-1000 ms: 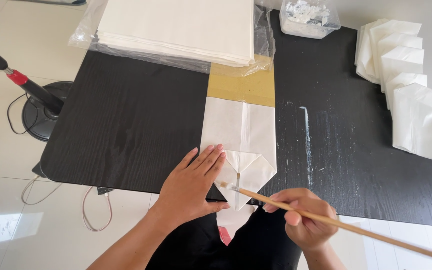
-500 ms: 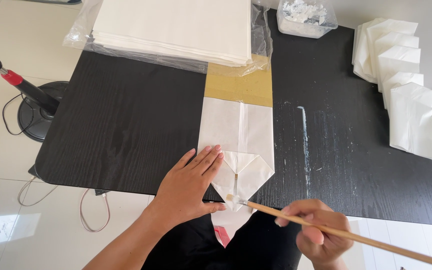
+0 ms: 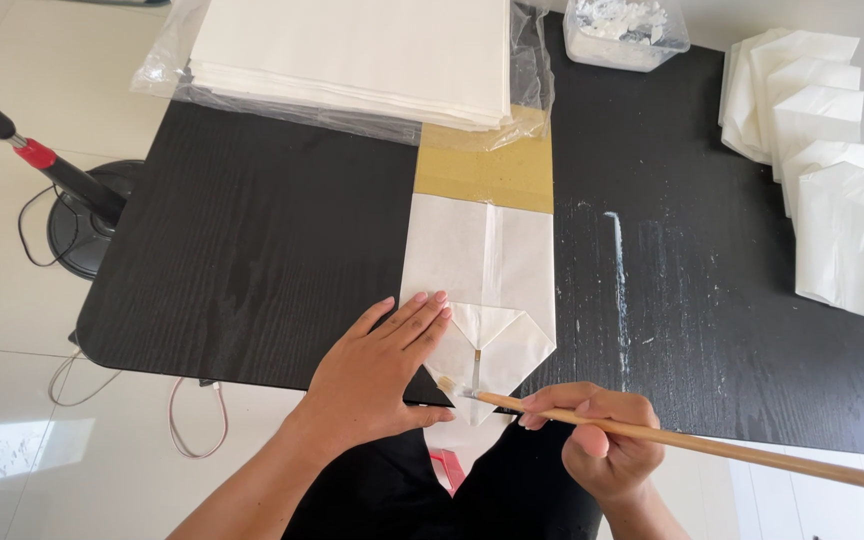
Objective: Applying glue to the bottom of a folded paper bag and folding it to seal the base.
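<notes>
A white paper bag (image 3: 482, 270) lies flat on the black table (image 3: 252, 250), its folded bottom end pointing toward me over the table's near edge. My left hand (image 3: 377, 375) presses flat on the left side of that folded end. My right hand (image 3: 602, 440) grips a long thin wooden stick (image 3: 692, 442), whose brush-like tip touches the fold near the centre seam. A tan cardboard strip (image 3: 487, 170) lies under the bag's far end.
A stack of white sheets in clear plastic (image 3: 352, 55) sits at the table's back. Folded white bags (image 3: 822, 160) are piled at the right. A clear tub of white paste (image 3: 627, 30) stands at the back. A fan base (image 3: 87, 215) is on the floor at left.
My right hand has shifted slightly, and the stick's tip has slid a little along the folded end of the bag. My left hand stays pressed in place.
</notes>
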